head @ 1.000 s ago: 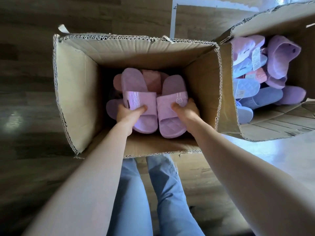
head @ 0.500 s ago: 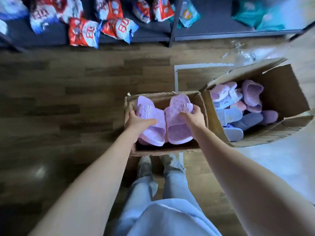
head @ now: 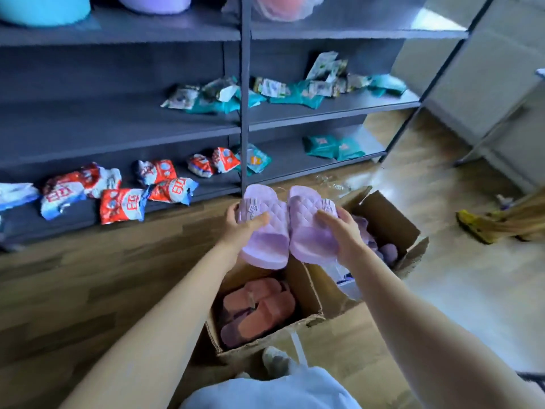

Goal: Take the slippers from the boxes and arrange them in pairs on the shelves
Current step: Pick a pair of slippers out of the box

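Two lilac slippers (head: 267, 234), clasped in left hand (head: 236, 230) and right hand (head: 346, 236), fingers (head: 232, 210) part-hidden, likely beneath.

Matt quilted rubbery slippers (head: 272, 215), raw corrugated cardboard boxes (head: 309, 293), glossy plastic packets (head: 122, 206), matt dark shelves (head: 118, 125), wood-grain floor (head: 88, 290).

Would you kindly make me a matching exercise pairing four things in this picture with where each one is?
Things:
1 lilac slippers
2 pink slippers
3 red-and-white packets
4 turquoise tub

Places:
A on the lowest shelf
B in the near box
C held in the left hand and right hand
D on the highest shelf in view

Pairs: 1-C, 2-B, 3-A, 4-D.
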